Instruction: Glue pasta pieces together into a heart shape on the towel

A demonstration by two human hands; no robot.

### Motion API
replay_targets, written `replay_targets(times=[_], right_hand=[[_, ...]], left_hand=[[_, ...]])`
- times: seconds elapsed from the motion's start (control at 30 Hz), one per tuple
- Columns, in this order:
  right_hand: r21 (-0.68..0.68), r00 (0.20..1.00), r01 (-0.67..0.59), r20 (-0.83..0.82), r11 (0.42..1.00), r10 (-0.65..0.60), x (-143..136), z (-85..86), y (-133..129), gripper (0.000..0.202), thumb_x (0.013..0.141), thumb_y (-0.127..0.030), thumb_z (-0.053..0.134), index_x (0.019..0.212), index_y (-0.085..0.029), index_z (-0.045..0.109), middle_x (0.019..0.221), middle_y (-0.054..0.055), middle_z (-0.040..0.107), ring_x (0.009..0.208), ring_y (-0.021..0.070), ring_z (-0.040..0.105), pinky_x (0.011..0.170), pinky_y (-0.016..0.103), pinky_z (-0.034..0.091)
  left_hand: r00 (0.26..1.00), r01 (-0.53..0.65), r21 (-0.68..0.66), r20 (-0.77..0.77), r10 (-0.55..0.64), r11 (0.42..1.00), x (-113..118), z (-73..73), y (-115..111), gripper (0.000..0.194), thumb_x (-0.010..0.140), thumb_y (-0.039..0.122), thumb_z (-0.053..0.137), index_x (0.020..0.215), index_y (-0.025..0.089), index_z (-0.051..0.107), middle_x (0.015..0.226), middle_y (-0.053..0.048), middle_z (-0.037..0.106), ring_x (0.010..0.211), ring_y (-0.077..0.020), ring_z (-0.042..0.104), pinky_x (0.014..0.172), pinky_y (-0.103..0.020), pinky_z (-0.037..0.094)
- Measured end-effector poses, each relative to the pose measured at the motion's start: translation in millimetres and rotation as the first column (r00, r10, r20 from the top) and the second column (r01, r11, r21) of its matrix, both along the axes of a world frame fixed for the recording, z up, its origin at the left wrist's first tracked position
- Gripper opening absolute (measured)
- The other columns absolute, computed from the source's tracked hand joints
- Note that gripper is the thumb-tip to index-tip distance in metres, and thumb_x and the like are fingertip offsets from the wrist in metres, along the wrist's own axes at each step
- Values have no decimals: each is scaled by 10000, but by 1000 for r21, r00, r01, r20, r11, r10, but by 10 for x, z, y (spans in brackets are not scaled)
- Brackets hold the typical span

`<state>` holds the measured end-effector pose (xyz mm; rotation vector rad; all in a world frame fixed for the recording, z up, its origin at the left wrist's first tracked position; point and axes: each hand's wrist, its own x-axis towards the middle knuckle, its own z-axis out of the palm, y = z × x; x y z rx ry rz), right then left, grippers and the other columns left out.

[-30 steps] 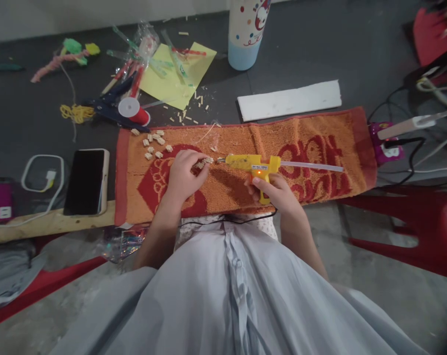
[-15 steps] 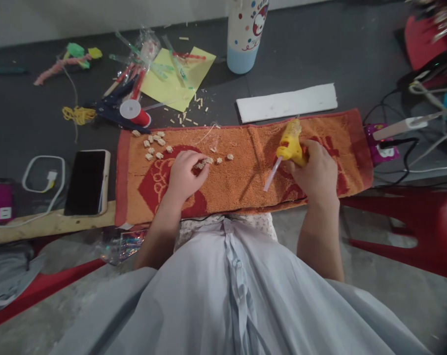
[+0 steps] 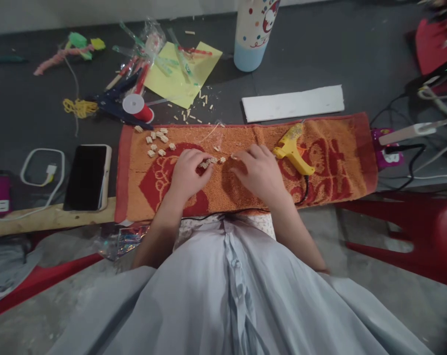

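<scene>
With twelve o'clock at the table's far side, the left hand (image 3: pixel 188 172) arches palm-down over an orange-and-red terry towel (image 3: pixel 223 192), angled toward one o'clock, thumb and forefinger pinched on a knobbly cream-coloured piece (image 3: pixel 208 161) at its two o'clock. The right hand (image 3: pixel 260 172) curves toward eleven o'clock, thumb and forefinger parted; whether they touch the tiny pale block (image 3: pixel 233 156) at the forefinger's tip, I cannot tell. At that hand's two o'clock lies a yellow plastic glue gun (image 3: pixel 292 149); small cream blocks (image 3: pixel 164 139) sit at the left hand's ten.
</scene>
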<state>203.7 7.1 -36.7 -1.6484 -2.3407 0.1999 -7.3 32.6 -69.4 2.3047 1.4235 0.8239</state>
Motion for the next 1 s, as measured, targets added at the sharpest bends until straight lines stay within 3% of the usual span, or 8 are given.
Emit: replay_targets(times=[0.13, 0.5, 1.0], right_hand=[[-58, 1000, -17, -1, 998, 17, -189, -122, 108, 211, 914, -292, 554, 1031, -166, 677, 1011, 132, 612, 981, 292, 505, 869, 414, 404], [-54, 995, 5, -95, 999, -10, -207, -200, 149, 206, 928, -244, 503, 959, -181, 696, 941, 105, 635, 934, 265, 523, 853, 403, 406], [69, 980, -4, -196, 998, 18, -209, -274, 61, 95, 870, -189, 604, 908, -168, 689, 865, 85, 625, 857, 247, 520, 800, 372, 453]], left_hand=[[1000, 18, -4, -8, -18, 1000, 3, 6, -13, 126, 862, 249, 561, 927, 193, 654, 915, -69, 682, 905, -225, 590, 832, -367, 473], [998, 12, -27, -66, -13, 1000, 12, 14, -21, 118, 851, 235, 565, 930, 204, 647, 930, -59, 672, 911, -222, 583, 840, -365, 472], [991, 29, -17, -127, -31, 999, 24, -8, -36, 152, 882, 245, 545, 959, 190, 664, 941, -64, 663, 942, -225, 570, 868, -367, 467]])
